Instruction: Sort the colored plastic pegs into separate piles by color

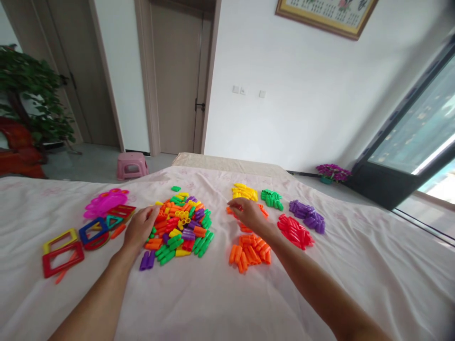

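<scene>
Blocks point(173, 222) look mid-colour-sort: left hand point(142, 225) at mixed pile point(187, 233), right hand point(245, 210) by orange heap point(251, 250); fingers curled, grip unclear; next needs one-colour pick.

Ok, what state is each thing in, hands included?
Left hand: curled, at mixed pile, hold unclear
Right hand: curled, over orange pieces, hold unclear
Mixed pile: jumbled
Orange pieces: sorted, loose
Yellow pieces: sorted, heaped
Green pieces: sorted, heaped
Purple pieces: sorted, heaped
Red pieces: sorted, heaped
Centre door: looks shut
Pink stool: upright
Square red frame: lying flat
</scene>
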The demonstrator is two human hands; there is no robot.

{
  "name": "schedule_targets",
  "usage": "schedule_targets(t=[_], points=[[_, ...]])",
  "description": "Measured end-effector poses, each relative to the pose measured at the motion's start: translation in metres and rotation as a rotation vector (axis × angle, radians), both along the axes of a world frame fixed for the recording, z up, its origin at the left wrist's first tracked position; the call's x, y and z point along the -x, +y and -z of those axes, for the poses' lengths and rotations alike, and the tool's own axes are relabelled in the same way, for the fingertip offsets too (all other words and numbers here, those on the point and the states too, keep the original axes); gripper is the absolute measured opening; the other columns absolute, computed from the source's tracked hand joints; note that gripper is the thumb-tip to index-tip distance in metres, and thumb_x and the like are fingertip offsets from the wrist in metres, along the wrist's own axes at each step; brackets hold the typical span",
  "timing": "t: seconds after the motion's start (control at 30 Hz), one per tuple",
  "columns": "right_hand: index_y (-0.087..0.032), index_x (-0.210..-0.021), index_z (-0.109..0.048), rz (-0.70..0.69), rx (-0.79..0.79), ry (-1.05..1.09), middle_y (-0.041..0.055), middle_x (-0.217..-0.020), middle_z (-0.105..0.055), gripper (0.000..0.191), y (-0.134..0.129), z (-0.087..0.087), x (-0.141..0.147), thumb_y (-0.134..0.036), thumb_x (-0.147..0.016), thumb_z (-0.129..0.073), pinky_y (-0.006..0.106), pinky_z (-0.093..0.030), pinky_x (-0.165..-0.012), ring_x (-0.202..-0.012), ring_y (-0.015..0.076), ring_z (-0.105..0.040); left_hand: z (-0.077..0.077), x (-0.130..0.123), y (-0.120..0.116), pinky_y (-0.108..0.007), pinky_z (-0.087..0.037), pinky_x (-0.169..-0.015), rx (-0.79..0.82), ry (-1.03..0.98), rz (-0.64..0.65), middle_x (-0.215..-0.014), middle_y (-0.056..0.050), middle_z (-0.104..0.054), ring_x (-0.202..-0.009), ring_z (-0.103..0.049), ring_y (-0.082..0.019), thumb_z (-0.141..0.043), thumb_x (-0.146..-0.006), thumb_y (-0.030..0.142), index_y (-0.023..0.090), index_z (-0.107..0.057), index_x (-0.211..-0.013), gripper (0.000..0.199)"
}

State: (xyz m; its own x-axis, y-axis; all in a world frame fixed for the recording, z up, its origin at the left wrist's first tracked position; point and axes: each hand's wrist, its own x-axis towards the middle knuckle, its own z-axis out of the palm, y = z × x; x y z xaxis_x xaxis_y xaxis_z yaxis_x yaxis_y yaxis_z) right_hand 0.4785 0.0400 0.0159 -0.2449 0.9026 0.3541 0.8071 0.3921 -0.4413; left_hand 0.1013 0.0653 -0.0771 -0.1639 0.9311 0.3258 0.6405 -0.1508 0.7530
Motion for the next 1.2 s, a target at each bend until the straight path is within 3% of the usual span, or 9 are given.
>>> schedule_targets(t=[0.1, 0.2, 0.37, 0.57, 0.8, 1.03, 1.13, 1.2], points=[[-0.022, -0.105, -0.075, -0.193, 0.163, -0.144, 0.0039, -0.100, -0.075, 0.021, -0.023, 0.003, 0.040, -0.023, -0.086, -0.066, 0.027, -0.050, -0.076, -0.086, 0.0181, -0.068, -0.002, -0.002, -0.002, -0.035, -0.045, -0.100, 0.004, -0.005, -0.013, -0.113, -0.011, -0.073, -0.110, -0.064, -0.027, -0.041, -0.090, 0.058, 0.017, -0.072, -0.107, 0.054], [-0.023, -0.111, -0.073, -0.306, 0.234, -0.243, 0.0048, -0.106, -0.072, 0.032, -0.030, 0.012, 0.057, -0.020, -0.080, -0.073, 0.027, -0.048, -0.080, -0.094, 0.0194, -0.067, -0.003, -0.002, -0.003, -0.034, -0.046, -0.098, -0.004, -0.002, -0.027, -0.112, -0.010, -0.074, -0.109, -0.065, -0.027, -0.041, -0.090, 0.058, 0.017, -0.073, -0.105, 0.054], [-0.022, -0.117, -0.068, -0.356, 0.253, -0.306, 0.0057, -0.110, -0.069, 0.039, -0.028, 0.020, 0.060, -0.023, -0.079, -0.076, 0.027, -0.046, -0.078, -0.098, 0.0205, -0.064, -0.002, -0.002, -0.003, -0.035, -0.045, -0.100, -0.002, -0.006, -0.014, -0.114, -0.010, -0.073, -0.111, -0.063, -0.027, -0.041, -0.091, 0.057, 0.017, -0.072, -0.108, 0.053], [-0.020, -0.114, -0.064, -0.433, 0.189, -0.354, 0.0074, -0.111, -0.065, 0.030, -0.036, 0.017, 0.055, -0.023, -0.084, -0.070, 0.028, -0.045, -0.076, -0.100, 0.0209, -0.062, 0.000, 0.000, -0.001, -0.035, -0.044, -0.101, 0.002, 0.012, -0.013, -0.115, -0.010, -0.073, -0.111, -0.063, -0.027, -0.041, -0.090, 0.055, 0.017, -0.072, -0.108, 0.052], [-0.022, -0.118, -0.065, -0.479, 0.200, -0.385, 0.0075, -0.113, -0.064, 0.040, -0.037, 0.013, 0.051, -0.033, -0.080, -0.074, 0.028, -0.046, -0.075, -0.097, 0.0214, -0.062, 0.001, 0.001, 0.000, -0.034, -0.044, -0.101, -0.008, 0.014, -0.007, -0.114, -0.010, -0.073, -0.111, -0.063, -0.027, -0.040, -0.090, 0.056, 0.017, -0.072, -0.107, 0.053], [-0.019, -0.115, -0.066, -0.280, 0.079, -0.405, 0.0093, -0.108, -0.063, 0.037, -0.035, -0.002, 0.031, -0.030, -0.081, -0.073, 0.028, -0.045, -0.075, -0.094, 0.0215, -0.062, 0.004, 0.003, 0.003, -0.035, -0.045, -0.102, -0.002, 0.033, -0.016, -0.117, -0.010, -0.073, -0.113, -0.063, -0.027, -0.041, -0.090, 0.056, 0.017, -0.072, -0.110, 0.054], [-0.020, -0.118, -0.065, -0.124, 0.017, -0.260, 0.0083, -0.111, -0.064, 0.040, -0.019, 0.000, 0.001, -0.033, -0.081, -0.074, 0.028, -0.046, -0.079, -0.095, 0.0196, -0.062, 0.006, 0.004, 0.004, -0.036, -0.047, -0.101, -0.003, 0.040, -0.021, -0.114, -0.009, -0.074, -0.111, -0.065, -0.027, -0.042, -0.089, 0.056, 0.019, -0.073, -0.107, 0.052], [-0.019, -0.117, -0.066, 0.069, -0.008, -0.161, 0.0083, -0.112, -0.065, 0.039, -0.003, 0.005, -0.031, -0.035, -0.081, -0.073, 0.028, -0.046, -0.079, -0.094, 0.0194, -0.064, 0.009, 0.005, 0.006, -0.038, -0.046, -0.102, -0.002, 0.044, -0.017, -0.115, -0.009, -0.074, -0.112, -0.064, -0.028, -0.042, -0.089, 0.056, 0.019, -0.073, -0.106, 0.051]])
